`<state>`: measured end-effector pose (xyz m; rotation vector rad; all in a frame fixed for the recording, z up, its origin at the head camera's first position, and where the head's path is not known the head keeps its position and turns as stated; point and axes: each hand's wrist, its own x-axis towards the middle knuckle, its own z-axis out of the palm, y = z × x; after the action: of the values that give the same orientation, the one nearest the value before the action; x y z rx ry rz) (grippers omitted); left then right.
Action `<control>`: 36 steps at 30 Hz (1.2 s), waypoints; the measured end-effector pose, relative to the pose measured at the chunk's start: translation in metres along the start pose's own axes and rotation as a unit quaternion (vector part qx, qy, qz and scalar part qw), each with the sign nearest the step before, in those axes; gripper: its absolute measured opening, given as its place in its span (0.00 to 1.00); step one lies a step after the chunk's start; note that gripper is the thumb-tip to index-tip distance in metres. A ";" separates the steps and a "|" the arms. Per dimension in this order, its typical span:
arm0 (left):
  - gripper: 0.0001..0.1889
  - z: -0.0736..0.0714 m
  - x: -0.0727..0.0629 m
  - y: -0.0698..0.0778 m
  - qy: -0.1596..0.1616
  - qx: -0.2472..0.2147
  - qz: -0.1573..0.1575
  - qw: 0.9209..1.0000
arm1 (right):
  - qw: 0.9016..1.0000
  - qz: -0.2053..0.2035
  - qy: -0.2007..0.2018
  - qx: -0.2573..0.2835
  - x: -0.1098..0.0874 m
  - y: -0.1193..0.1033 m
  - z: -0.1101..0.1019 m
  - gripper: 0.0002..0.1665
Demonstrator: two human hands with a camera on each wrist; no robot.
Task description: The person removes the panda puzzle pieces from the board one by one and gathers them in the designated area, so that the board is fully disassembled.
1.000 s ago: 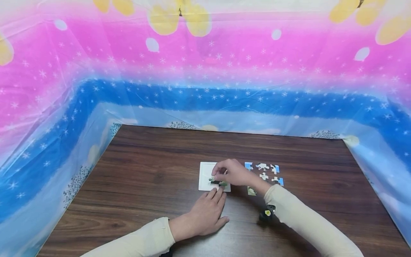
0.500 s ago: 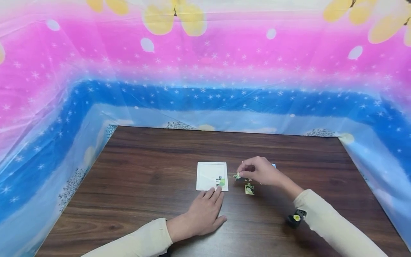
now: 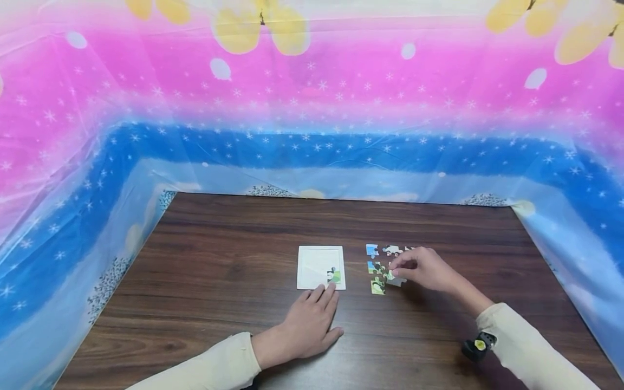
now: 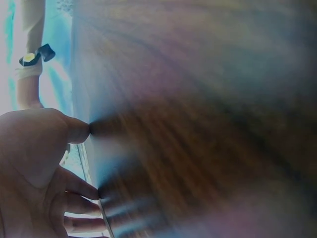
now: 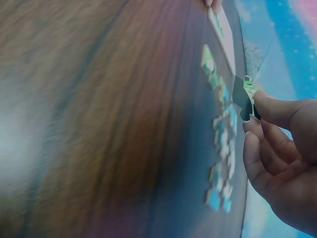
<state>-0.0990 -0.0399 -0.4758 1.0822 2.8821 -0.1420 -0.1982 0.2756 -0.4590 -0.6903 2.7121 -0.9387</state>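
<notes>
A white puzzle tray [image 3: 312, 266] lies on the table, with one green panda puzzle piece [image 3: 333, 275] in its near right corner. My left hand [image 3: 309, 325] lies flat, fingers straight, its fingertips resting on the tray's near edge. To the right, my right hand [image 3: 429, 269] pinches another jigsaw piece [image 5: 243, 98] between thumb and fingers, just above the loose pieces. Its dark back faces the right wrist camera. Several loose jigsaw pieces [image 3: 375, 267] with blue, white and green print lie beside the tray; my right hand covers some in the head view.
The dark wood table [image 3: 234, 233] spreads around both hands. A pink and blue printed cloth [image 3: 312, 146] hangs along its back and sides. A black wrist strap [image 3: 479, 345] with a yellow mark sits on the right forearm.
My right hand has moved right, from over the tray to above the loose pieces, carrying a jigsaw piece. The left hand stays at the tray edge. The view has shifted slightly.
</notes>
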 end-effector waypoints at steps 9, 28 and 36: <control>0.38 0.001 -0.001 0.001 0.004 -0.014 -0.004 1.000 | 1.000 0.020 -0.012 0.001 -0.014 0.014 0.007 0.04; 0.37 -0.006 0.001 -0.030 0.051 -0.094 -0.003 0.994 | 1.000 0.001 0.006 -0.009 -0.009 0.012 0.013 0.05; 0.41 -0.002 0.001 -0.069 0.051 -0.103 0.039 0.993 | 1.000 -0.025 0.005 0.002 0.002 -0.003 0.019 0.05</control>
<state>-0.1453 -0.0909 -0.4691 1.1915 2.8564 0.2155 -0.1932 0.2623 -0.4718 -0.7572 2.7131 -0.9608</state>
